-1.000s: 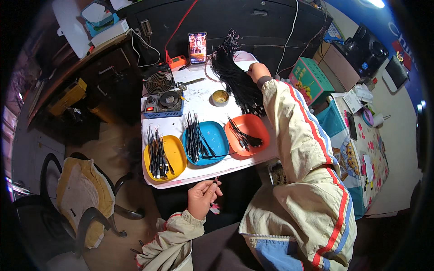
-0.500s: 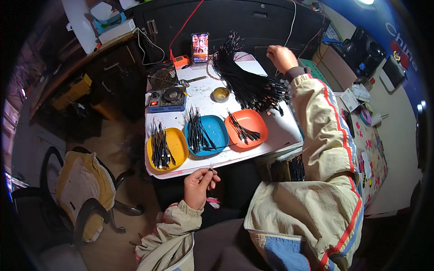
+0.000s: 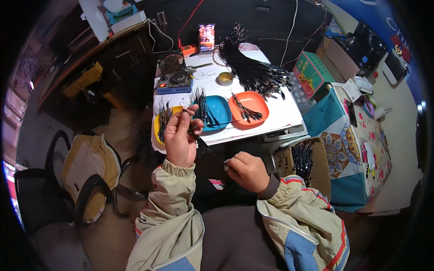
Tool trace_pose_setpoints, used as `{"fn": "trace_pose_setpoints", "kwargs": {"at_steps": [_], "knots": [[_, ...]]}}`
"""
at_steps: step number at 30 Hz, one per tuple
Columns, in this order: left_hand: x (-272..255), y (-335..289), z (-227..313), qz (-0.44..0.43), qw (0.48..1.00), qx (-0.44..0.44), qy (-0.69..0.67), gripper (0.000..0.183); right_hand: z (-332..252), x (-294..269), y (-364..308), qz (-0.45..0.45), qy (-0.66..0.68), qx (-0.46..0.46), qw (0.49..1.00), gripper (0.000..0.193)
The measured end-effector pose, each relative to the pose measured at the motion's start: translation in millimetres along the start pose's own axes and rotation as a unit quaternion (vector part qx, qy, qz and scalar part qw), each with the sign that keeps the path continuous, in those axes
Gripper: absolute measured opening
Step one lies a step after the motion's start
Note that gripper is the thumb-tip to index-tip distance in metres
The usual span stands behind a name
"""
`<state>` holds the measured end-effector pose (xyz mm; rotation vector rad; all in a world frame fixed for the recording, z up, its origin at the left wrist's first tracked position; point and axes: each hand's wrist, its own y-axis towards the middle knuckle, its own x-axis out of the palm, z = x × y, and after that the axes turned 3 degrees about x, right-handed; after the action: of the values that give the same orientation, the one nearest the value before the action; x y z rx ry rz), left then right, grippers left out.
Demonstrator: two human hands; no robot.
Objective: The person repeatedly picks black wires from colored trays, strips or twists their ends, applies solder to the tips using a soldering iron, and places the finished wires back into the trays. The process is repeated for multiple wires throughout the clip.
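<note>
My left hand (image 3: 181,140) is raised in front of the yellow tray, its thumb and fingers pinching a thin black cable (image 3: 208,148) close to its bare wire ends. Lower and to the right, my closed right hand (image 3: 247,170) grips the other end, so the cable slants between them. Short black cables with stripped ends lie in the yellow tray (image 3: 158,143), the blue tray (image 3: 220,108) and the orange tray (image 3: 259,102). Behind the trays, a large bundle of black cables (image 3: 257,72) is heaped on the white table (image 3: 280,118).
A blue heating unit (image 3: 176,83) with a lit red switch, a small round tin (image 3: 225,78) and a propped phone (image 3: 206,37) stand on the table. At the right is a cardboard box (image 3: 321,169) with more cables. An office chair (image 3: 90,176) stands at the left.
My right hand has come from the cable bundle down to the front and now holds the cable. My left hand has risen towards the yellow tray. The view has shifted somewhat.
</note>
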<state>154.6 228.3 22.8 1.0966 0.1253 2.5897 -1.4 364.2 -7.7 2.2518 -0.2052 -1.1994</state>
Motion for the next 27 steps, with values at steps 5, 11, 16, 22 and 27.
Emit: {"fn": "trace_pose_setpoints", "kwargs": {"at_steps": [5,11,16,22,27], "knots": [[-16.2,-25.4,20.4,-0.015,0.980,0.121,0.155,0.014,2.5,40.0,-10.9,-0.115,0.155,0.028,0.981,0.016],[-15.8,-54.1,40.3,-0.186,0.965,0.055,0.175,0.014,12.3,13.5,64.9,-0.103,0.502,0.178,0.840,0.022],[-4.2,-56.3,53.1,-0.246,0.941,0.014,0.233,0.011,-9.7,-7.2,121.5,-0.121,0.628,0.154,0.753,0.024],[7.9,-39.4,79.1,-0.260,0.877,0.114,0.388,0.009,-26.3,-32.9,151.7,-0.062,0.534,0.037,0.842,0.014],[10.6,-51.0,62.5,-0.055,0.981,0.121,0.144,0.016,-29.6,-31.2,128.6,-0.003,0.383,-0.029,0.923,0.013]]}}
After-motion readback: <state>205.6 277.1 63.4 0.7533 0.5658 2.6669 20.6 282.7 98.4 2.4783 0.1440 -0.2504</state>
